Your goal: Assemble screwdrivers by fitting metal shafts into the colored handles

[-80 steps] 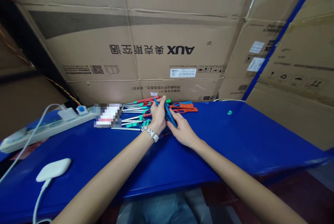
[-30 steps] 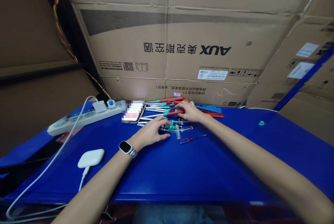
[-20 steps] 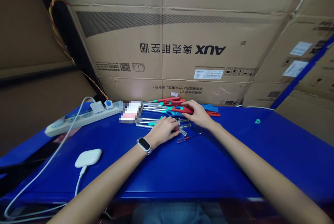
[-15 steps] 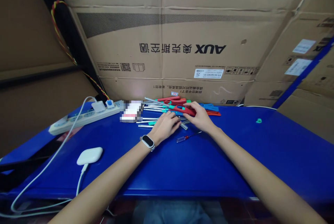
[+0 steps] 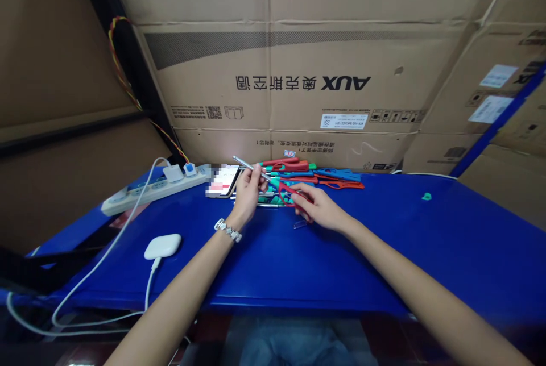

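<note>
A red long-nosed lighter [image 5: 276,183] with a green collar and a metal tube is held slanting above the table. My left hand [image 5: 248,191] is closed around its metal tube. At the red handle, my right hand [image 5: 314,203] has its fingers wrapped round it. Behind and below my hands lie several more lighters in red, blue and orange [image 5: 341,184], with loose metal tubes [image 5: 268,205] and green parts. A clear screwdriver handle [image 5: 300,224] shows just under my right hand; the rest of the screwdriver is hidden.
A phone [image 5: 224,181] lies left of the lighters. Further left are a white power strip [image 5: 149,190] with plugs, a white earbud case [image 5: 162,246] and its cable. A small green piece [image 5: 426,196] lies on the right of the blue table [image 5: 362,281]. Cardboard [image 5: 298,48] stands behind.
My left hand has lifted from the loose tubes and turned upward, taking hold of the lighter's metal tube. My right hand has brought the red lighter down and toward me. The view has shifted slightly.
</note>
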Demonstrator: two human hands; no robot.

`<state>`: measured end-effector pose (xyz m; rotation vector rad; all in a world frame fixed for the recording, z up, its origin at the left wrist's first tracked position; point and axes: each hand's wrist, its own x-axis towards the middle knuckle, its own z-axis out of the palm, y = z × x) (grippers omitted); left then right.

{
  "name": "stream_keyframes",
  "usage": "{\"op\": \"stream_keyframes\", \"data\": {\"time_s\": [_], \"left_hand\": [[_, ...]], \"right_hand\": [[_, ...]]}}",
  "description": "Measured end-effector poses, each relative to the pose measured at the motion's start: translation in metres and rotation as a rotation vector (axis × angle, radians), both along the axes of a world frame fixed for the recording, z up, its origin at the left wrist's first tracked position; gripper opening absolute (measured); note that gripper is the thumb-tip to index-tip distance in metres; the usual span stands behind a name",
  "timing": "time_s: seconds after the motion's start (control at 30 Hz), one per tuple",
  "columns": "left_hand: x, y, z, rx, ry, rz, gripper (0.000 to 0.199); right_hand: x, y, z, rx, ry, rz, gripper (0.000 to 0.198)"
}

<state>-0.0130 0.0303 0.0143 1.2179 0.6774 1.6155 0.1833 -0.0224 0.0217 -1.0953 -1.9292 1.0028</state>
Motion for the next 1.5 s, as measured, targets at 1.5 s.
{"op": "stream_keyframes", "data": {"time_s": [1.5], "left_hand": [[-0.012,-0.003,0.021,-0.31,-0.384,-0.149,0.017]], "right_hand": [[-0.027,-0.017,-0.012,-0.824,0.519,0.185,0.034]]}}
